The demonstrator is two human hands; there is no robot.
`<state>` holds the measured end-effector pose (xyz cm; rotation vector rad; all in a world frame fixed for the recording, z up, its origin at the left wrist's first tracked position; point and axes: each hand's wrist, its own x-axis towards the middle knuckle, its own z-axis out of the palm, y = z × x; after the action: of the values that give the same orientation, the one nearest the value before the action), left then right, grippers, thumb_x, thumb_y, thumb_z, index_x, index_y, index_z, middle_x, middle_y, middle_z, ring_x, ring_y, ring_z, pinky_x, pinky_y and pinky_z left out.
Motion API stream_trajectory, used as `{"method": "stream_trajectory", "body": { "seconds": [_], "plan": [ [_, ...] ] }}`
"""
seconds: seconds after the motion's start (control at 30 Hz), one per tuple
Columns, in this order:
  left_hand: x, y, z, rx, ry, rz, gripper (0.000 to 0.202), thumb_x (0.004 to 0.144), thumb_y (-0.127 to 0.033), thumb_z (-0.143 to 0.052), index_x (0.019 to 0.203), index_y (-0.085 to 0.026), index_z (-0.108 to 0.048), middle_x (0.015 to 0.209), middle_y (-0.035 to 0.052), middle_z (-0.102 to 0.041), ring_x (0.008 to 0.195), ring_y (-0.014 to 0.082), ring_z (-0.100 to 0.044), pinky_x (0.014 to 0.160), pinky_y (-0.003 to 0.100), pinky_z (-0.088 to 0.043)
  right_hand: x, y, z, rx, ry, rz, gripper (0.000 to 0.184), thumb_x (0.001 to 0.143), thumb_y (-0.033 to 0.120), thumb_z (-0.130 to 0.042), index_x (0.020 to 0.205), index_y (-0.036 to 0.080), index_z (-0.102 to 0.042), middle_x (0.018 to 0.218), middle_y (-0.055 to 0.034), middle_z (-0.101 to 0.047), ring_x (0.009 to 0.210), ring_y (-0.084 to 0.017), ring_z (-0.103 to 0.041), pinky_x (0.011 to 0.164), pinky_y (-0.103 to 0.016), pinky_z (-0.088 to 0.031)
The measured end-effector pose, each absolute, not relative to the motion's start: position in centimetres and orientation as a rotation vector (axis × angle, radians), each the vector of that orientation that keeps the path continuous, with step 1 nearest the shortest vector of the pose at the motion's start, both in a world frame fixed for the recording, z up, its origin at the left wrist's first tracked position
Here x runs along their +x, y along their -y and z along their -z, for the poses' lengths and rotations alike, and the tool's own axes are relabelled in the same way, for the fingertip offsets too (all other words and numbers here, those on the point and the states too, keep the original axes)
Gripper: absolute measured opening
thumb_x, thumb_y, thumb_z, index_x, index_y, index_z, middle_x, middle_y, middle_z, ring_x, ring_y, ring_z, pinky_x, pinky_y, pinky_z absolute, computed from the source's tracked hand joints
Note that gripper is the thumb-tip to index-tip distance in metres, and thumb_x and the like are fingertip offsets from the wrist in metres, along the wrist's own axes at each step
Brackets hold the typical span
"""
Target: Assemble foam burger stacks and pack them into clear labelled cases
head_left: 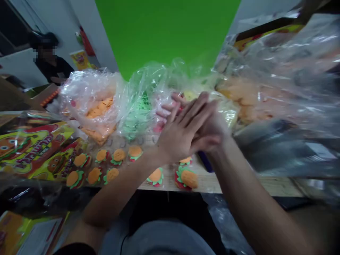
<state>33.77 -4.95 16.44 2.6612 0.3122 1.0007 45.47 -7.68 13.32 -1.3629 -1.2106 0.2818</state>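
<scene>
My left hand (176, 136) lies across my right hand (211, 132) over the middle of the table, palms facing and apparently touching. The left fingers are stretched out toward the upper right. Behind them, the right fingers point to the upper left, spread apart; this hand is blurred by motion. Whether anything sits between the palms is hidden. Below the hands are toy-like burgers with orange buns and green and red layers, among them one tilted burger (187, 177) at the front edge and another burger (155, 176) to its left. A dark blue object (205, 162) lies partly under my right wrist.
Several clear bags stand along the back: one with orange pieces (99, 108), one with green pieces (139, 109). More plastic bags (265, 95) pile up at right. Printed yellow-and-red packaging (39, 148) lies left. A person (51, 65) is at the far left.
</scene>
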Motion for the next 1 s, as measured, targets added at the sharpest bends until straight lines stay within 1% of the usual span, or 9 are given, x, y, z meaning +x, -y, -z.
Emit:
{"method": "stream_trajectory", "body": {
  "seconds": [0.1,0.2,0.27,0.33,0.43,0.53,0.67,0.8,1.0],
  "plan": [
    [33.1,3.2,-10.5,2.874,-0.483,-0.572,0.039,0.094,-0.037,-0.04,0.125,-0.018,-0.052,0.138,0.0101,-0.051,0.133,0.0246,-0.04,0.116,0.052,-0.017,47.9,12.9,-16.0,-1.08,0.917,-0.447,0.082,0.09,0.037,0.025,0.138,0.013,-0.037,0.14,-0.0105,-0.049,0.126,-0.018,-0.049,0.1,-0.046,-0.041],
    [32.0,1.7,-6.4,2.843,-0.552,-0.297,0.033,0.094,-0.025,-0.039,0.12,-0.017,-0.057,0.125,0.0108,-0.062,0.119,0.0208,-0.055,0.106,0.041,-0.04,49.1,18.3,-14.8,-1.005,0.769,-0.264,0.051,0.099,0.04,-0.014,0.126,0.023,-0.053,0.133,-0.0062,-0.056,0.12,-0.018,-0.055,0.103,-0.039,-0.04],
    [31.8,1.8,-4.7,2.84,-0.481,-0.2,0.035,0.092,-0.027,-0.045,0.123,-0.015,-0.056,0.127,0.0127,-0.06,0.119,0.0216,-0.055,0.103,0.038,-0.043,48.8,21.1,-11.0,-1.222,0.658,-0.32,0.032,0.089,0.048,-0.05,0.098,0.024,-0.069,0.108,-0.0069,-0.069,0.096,-0.021,-0.068,0.094,-0.039,-0.049],
    [32.3,2.5,-3.5,2.842,-0.442,-0.124,0.045,0.09,-0.035,-0.05,0.13,-0.015,-0.051,0.133,0.0151,-0.055,0.125,0.0256,-0.049,0.106,0.043,-0.038,47.5,23.2,-6.1,-1.544,0.531,-0.551,0.038,0.076,0.054,-0.065,0.096,0.022,-0.069,0.093,-0.0084,-0.073,0.085,-0.024,-0.07,0.088,-0.045,-0.051],
    [33.9,3.6,-2.0,2.85,-0.452,-0.037,0.06,0.086,-0.045,-0.054,0.137,-0.014,-0.042,0.139,0.0202,-0.046,0.131,0.0323,-0.04,0.109,0.055,-0.027,44.4,25.2,0.5,-1.601,0.311,-0.808,0.056,0.06,0.064,-0.07,0.094,0.02,-0.067,0.084,-0.0084,-0.073,0.072,-0.023,-0.07,0.078,-0.043,-0.055],
    [34.8,3.8,-1.1,2.896,-0.454,0.056,0.054,0.086,-0.043,-0.055,0.132,-0.015,-0.047,0.137,0.0186,-0.049,0.131,0.0314,-0.04,0.11,0.057,-0.023,41.2,25.7,3.9,-1.473,0.167,-0.984,0.06,0.06,0.065,-0.07,0.098,0.019,-0.065,0.08,-0.0071,-0.071,0.065,-0.02,-0.068,0.068,-0.038,-0.056],
    [33.3,5.0,-1.1,2.887,-0.522,-0.143,0.042,0.09,-0.036,-0.047,0.127,-0.016,-0.05,0.133,0.0149,-0.053,0.126,0.0273,-0.045,0.109,0.05,-0.031,38.9,24.6,4.8,-1.262,0.111,-1.127,0.058,0.066,0.06,-0.068,0.103,0.017,-0.059,0.075,-0.0037,-0.069,0.062,-0.016,-0.067,0.066,-0.034,-0.055],
    [29.8,9.2,-0.8,2.78,-0.753,-0.391,0.034,0.095,-0.027,-0.036,0.125,-0.018,-0.049,0.123,0.0136,-0.059,0.117,0.0236,-0.053,0.1,0.042,-0.045,38.6,23.6,5.0,-1.228,0.104,-1.115,0.047,0.067,0.056,-0.068,0.091,0.017,-0.06,0.068,-0.0001,-0.065,0.054,-0.012,-0.06,0.059,-0.028,-0.051],
    [29.3,14.1,1.9,2.798,-0.829,-0.31,0.069,0.084,-0.046,-0.055,0.14,-0.014,-0.03,0.142,0.0221,-0.038,0.134,0.0355,-0.035,0.103,0.054,-0.037,38.9,23.9,5.3,-1.247,0.105,-1.096,0.031,0.07,0.045,-0.069,0.081,0.018,-0.058,0.063,0.0035,-0.06,0.052,-0.009,-0.055,0.056,-0.024,-0.048]
  ]
}}
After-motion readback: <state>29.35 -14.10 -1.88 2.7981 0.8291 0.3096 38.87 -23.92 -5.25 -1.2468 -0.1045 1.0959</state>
